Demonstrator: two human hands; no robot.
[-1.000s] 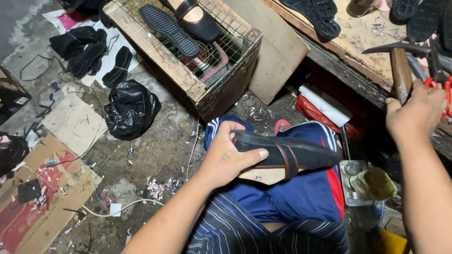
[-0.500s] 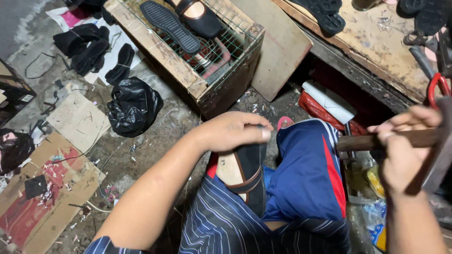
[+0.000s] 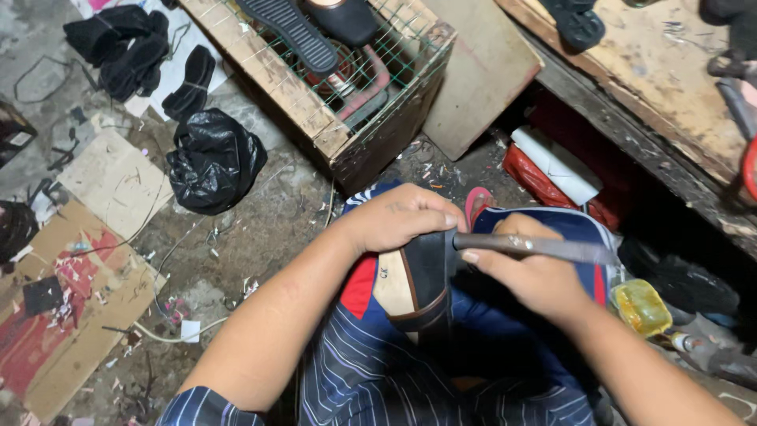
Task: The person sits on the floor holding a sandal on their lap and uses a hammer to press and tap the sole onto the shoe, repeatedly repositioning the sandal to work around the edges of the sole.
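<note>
Shoe: a dark shoe [image 3: 426,276] with a tan insole stands on end on the person's lap, sole edge toward the right hand, resting against blue shorts with red trim.
Left hand: the left hand [image 3: 398,217] caps the top of the shoe, fingers pressed together and curled over its upper end, clamping it.
Right hand: the right hand [image 3: 532,272] is wrapped around a grey metal tool.
Tool: the metal tool [image 3: 536,247] lies nearly level, its left tip touching the shoe's edge just under the left hand's fingertips; its other end points right.
Lap: striped dark shirt below, blue shorts around the shoe.
Crate: a wooden crate [image 3: 331,134] with green wire mesh on top stands just beyond the knees; a black sole [image 3: 288,31] lies on the mesh.
Floor: a black plastic bag [image 3: 213,162] sits left of the crate; flattened cardboard [image 3: 63,315] lies farther left.
Desk: a worn wooden desk [image 3: 646,71] runs along the upper right.
Right side: a yellow container [image 3: 643,308] sits near the right forearm.
</note>
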